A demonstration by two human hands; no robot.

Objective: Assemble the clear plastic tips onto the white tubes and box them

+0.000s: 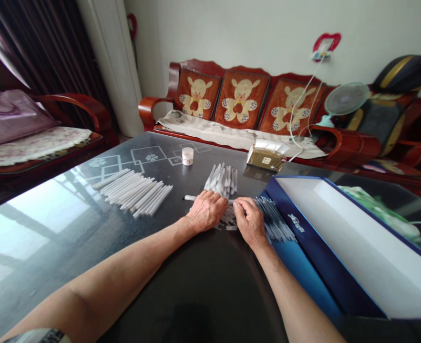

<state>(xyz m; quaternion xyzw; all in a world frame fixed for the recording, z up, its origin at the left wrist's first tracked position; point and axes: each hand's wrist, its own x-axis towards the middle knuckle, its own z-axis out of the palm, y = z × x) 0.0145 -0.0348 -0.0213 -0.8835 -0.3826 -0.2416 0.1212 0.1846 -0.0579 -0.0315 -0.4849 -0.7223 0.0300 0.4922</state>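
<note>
My left hand [208, 209] is closed around a slim white pen [190, 197], whose dark end sticks out on the left. Close beside it, my right hand [249, 221] pinches the pen's other end; the fingers hide most of that end. Just beyond my hands lies a heap of pale pens [221, 178]. Small grey-white pieces [228, 219], perhaps caps, lie on the table under and between my hands. To the right of my right hand is a bundle of thin dark-tipped refills [276, 221]. A pile of white pen barrels [135, 193] lies to the left.
On the right stands a blue box [339, 238] with a white inside, beside a green and white packet [385, 216]. A tissue pack [265, 158] and a small white tub [187, 156] sit farther back on the dark glossy table [153, 286]. A wooden sofa [156, 107] stands behind.
</note>
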